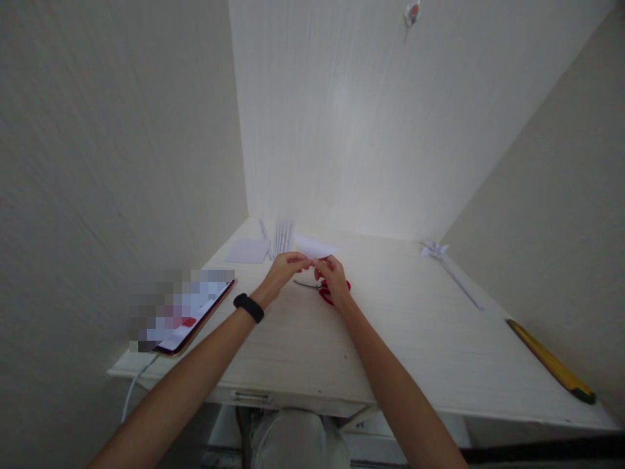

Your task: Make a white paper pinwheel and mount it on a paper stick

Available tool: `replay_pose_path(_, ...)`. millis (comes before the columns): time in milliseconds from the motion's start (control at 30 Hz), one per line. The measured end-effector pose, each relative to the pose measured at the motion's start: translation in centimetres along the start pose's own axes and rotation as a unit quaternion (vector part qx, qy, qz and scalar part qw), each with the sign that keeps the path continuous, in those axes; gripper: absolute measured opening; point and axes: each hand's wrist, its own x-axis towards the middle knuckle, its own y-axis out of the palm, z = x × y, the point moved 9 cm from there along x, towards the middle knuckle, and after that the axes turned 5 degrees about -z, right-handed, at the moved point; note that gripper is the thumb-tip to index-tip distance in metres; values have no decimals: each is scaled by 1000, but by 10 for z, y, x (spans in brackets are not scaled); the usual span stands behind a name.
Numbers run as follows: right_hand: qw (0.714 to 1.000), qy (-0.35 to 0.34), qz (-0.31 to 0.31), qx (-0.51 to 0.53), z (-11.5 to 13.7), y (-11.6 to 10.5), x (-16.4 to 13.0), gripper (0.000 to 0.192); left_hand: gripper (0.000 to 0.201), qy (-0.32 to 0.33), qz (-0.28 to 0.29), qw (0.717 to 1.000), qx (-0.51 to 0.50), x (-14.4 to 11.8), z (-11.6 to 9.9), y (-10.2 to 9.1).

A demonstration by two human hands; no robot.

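Observation:
My left hand (286, 267), with a black band on the wrist, is closed in a pinch above the middle of the table. Its fingertips meet those of my right hand (334, 275), which is pinched shut too. What lies between the fingertips is too small to make out. Just behind them is a slightly curled white sheet of paper (316, 246); I cannot tell whether the fingers touch it. Scissors with red handles (326, 297) lie under my right hand, partly hidden by it, blades pointing left.
Several thin paper strips (283, 236) and a square white paper (248, 251) lie at the back left. A phone (195, 326) with a cable is at the left edge. A paper pinwheel (433, 249) on a stick and a yellow-and-green tool (551, 361) lie along the right.

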Motion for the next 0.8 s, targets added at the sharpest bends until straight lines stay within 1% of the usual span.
replay_pose_path(200,1000,26,-6,15,-6,0,1,29,21,7,-4,1000,8,0,2,-1)
replay_pose_path(400,999,28,16,37,-11,5,3,26,19,8,11,1000,9,-2,4,5)
replay_pose_path(500,999,32,6,42,-13,2,4,25,18,6,17,1000,11,-3,5,9)
replay_pose_path(667,997,55,-20,48,-19,-3,4,26,16,7,5,1000,12,-5,3,8)
replay_pose_path(800,996,50,-14,66,-22,-1,7,25,16,3,-3,1000,8,-5,3,7)
